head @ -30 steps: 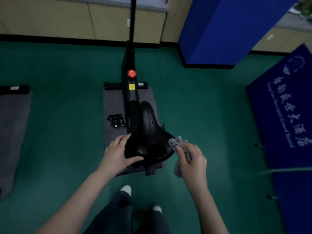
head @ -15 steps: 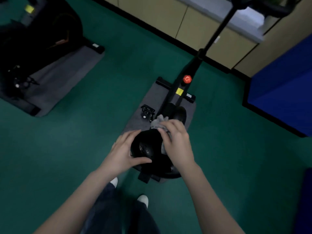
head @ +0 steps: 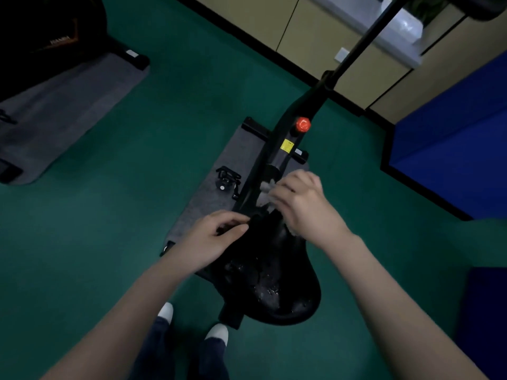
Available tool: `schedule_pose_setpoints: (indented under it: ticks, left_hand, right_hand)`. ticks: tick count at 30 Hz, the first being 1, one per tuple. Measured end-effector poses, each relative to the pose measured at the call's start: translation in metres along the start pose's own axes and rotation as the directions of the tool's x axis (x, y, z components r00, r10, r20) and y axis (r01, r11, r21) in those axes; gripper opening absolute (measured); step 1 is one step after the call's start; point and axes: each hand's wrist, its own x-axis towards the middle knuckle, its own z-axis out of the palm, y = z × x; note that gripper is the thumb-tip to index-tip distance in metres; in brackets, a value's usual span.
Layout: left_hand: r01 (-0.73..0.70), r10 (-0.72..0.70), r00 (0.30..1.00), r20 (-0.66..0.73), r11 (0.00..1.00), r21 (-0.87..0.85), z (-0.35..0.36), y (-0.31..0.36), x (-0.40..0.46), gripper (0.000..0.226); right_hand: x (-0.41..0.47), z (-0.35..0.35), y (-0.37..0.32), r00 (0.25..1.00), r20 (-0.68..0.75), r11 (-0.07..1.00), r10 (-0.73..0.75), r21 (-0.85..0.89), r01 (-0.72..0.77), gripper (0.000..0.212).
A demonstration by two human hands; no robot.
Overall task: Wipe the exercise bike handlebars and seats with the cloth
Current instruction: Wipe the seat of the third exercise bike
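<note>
While the right hand presses a pale cloth against the narrow front end of the black seat, its fingers curled over the fabric, the left hand rests on the seat's left edge with fingers bent around it and the thumb on top. Motion blur softens the right hand. The seat belongs to an exercise bike whose dark frame carries a red knob and a yellow sticker. A grey mat lies beneath the bike on the green floor. A pedal shows just left of the frame. White-toed shoes stand below the seat. Another bike on its own mat sits at the upper left.
</note>
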Motion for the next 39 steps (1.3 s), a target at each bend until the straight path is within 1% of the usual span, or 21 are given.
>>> schedule_pose_setpoints:
  ticks: [2, 4, 6, 8, 10, 12, 14, 16, 18, 19, 22, 25, 27, 29, 30, 31, 33, 34, 36, 37, 39]
  left_hand:
    - [-0.01, 0.01, 0.999, 0.044, 1.0, -0.003, 0.002, 0.002, 0.007, 0.017]
    - [-0.025, 0.024, 0.998, 0.064, 1.0, 0.008, 0.006, 0.007, 0.014, 0.019]
    - [-0.037, 0.035, 0.997, 0.075, 0.999, 0.026, 0.011, 0.013, 0.02, 0.023]
    - [-0.047, 0.043, 0.995, 0.088, 0.998, 0.045, 0.016, 0.019, 0.024, 0.027]
    - [-0.074, 0.067, 0.992, 0.107, 0.995, 0.065, 0.019, 0.021, 0.027, 0.029]
    - [-0.092, 0.081, 0.989, 0.124, 0.992, 0.085, 0.02, 0.02, 0.03, 0.028]
    - [-0.07, 0.061, 0.989, 0.133, 0.995, 0.072, 0.018, 0.02, 0.031, 0.026]
    - [-0.052, 0.044, 0.989, 0.14, 0.997, 0.052, 0.017, 0.02, 0.032, 0.027]
    - [-0.044, 0.038, 0.988, 0.147, 0.998, 0.037, 0.016, 0.02, 0.033, 0.026]
    - [-0.044, 0.039, 0.988, 0.15, 0.999, 0.027, 0.016, 0.021, 0.034, 0.026]
    - [-0.036, 0.035, 0.987, 0.157, 0.999, 0.005, 0.014, 0.023, 0.037, 0.026]
    - [-0.054, 0.049, 0.986, 0.161, 0.998, 0.03, 0.015, 0.024, 0.038, 0.029]
    - [-0.061, 0.055, 0.985, 0.164, 0.998, 0.034, 0.015, 0.024, 0.038, 0.031]
    - [-0.052, 0.047, 0.984, 0.174, 0.998, 0.026, 0.015, 0.023, 0.036, 0.031]
    - [-0.048, 0.043, 0.983, 0.178, 0.999, 0.02, 0.015, 0.023, 0.034, 0.031]
    - [-0.042, 0.038, 0.983, 0.179, 0.999, 0.014, 0.015, 0.022, 0.032, 0.03]
    - [-0.029, 0.028, 0.986, 0.163, 1.0, 0.006, 0.014, 0.021, 0.027, 0.03]
    - [-0.029, 0.027, 0.988, 0.152, 1.0, 0.008, 0.014, 0.02, 0.024, 0.032]
    - [-0.034, 0.032, 0.99, 0.136, 0.999, 0.011, 0.013, 0.018, 0.019, 0.037]
    - [-0.04, 0.038, 0.99, 0.134, 0.999, 0.011, 0.013, 0.016, 0.017, 0.038]
    - [-0.061, 0.06, 0.989, 0.132, 0.998, 0.01, 0.012, 0.012, 0.015, 0.034]
  right_hand:
    - [0.005, -0.002, 0.009, 0.985, -0.078, 0.988, 0.152, 0.029, -0.151, 0.018]
    - [0.003, 0.0, 0.003, 0.947, -0.149, 0.955, 0.285, 0.129, -0.267, 0.017]
    - [-0.008, 0.003, -0.013, 0.928, -0.188, 0.936, 0.323, 0.211, -0.283, 0.019]
    - [-0.022, 0.006, -0.027, 0.932, -0.202, 0.935, 0.3, 0.257, -0.245, 0.02]
    - [-0.029, 0.006, -0.025, 0.931, -0.213, 0.932, 0.297, 0.277, -0.234, 0.02]
    - [-0.024, 0.006, -0.014, 0.907, -0.226, 0.913, 0.354, 0.295, -0.283, 0.02]
    - [-0.015, 0.007, -0.001, 0.848, -0.227, 0.854, 0.478, 0.345, -0.389, 0.018]
    - [-0.011, 0.008, 0.009, 0.755, -0.198, 0.744, 0.625, 0.443, -0.5, 0.02]
    - [-0.014, 0.009, 0.009, 0.673, -0.151, 0.622, 0.724, 0.563, -0.544, 0.022]
    - [-0.019, 0.01, 0.005, 0.647, -0.147, 0.589, 0.748, 0.598, -0.544, 0.023]
    - [-0.032, 0.013, -0.021, 0.627, -0.229, 0.622, 0.745, 0.579, -0.527, 0.026]
    - [-0.042, 0.018, -0.032, 0.68, -0.301, 0.717, 0.669, 0.503, -0.483, 0.028]
    - [-0.039, 0.017, -0.02, 0.722, -0.262, 0.73, 0.641, 0.5, -0.466, 0.029]
    - [-0.028, 0.017, -0.005, 0.695, -0.171, 0.64, 0.699, 0.585, -0.499, 0.026]
    - [-0.023, 0.017, 0.003, 0.644, -0.103, 0.533, 0.758, 0.668, -0.52, 0.024]
    - [-0.018, 0.016, 0.007, 0.587, -0.008, 0.387, 0.81, 0.759, -0.523, 0.022]
    - [-0.018, 0.018, 0.009, 0.497, 0.161, 0.117, 0.852, 0.868, -0.482, 0.024]
    - [-0.024, 0.02, 0.006, 0.465, 0.21, 0.042, 0.86, 0.879, -0.474, 0.024]
    - [-0.04, 0.02, -0.008, 0.423, 0.239, 0.009, 0.874, 0.862, -0.506, 0.022]
    - [-0.049, 0.019, -0.017, 0.412, 0.234, 0.037, 0.88, 0.833, -0.553, 0.021]
    - [-0.066, 0.017, -0.035, 0.43, 0.192, 0.158, 0.882, 0.739, -0.655, 0.019]
